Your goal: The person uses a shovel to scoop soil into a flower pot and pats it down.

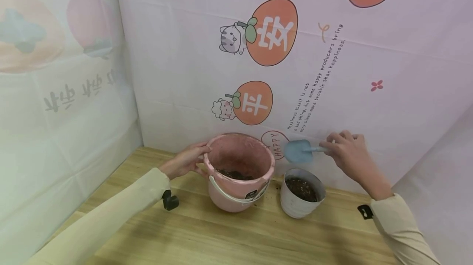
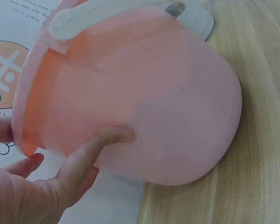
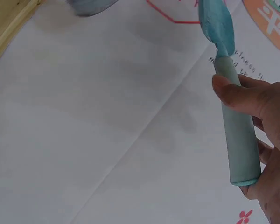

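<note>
A pink bucket with dark soil low inside stands on the table, tilted a little. My left hand grips its rim from the left; in the left wrist view the thumb presses the bucket's outer wall. My right hand holds a small blue garden trowel by its handle, above a white flower pot. Soil fills much of that pot. The trowel's blade points left, between bucket and pot; whether soil lies on it I cannot tell.
The wooden table bears a few soil crumbs between bucket and pot. Close behind them rises a white printed cloth, with another cloth wall at the left. The bucket's white bail handle hangs down its front.
</note>
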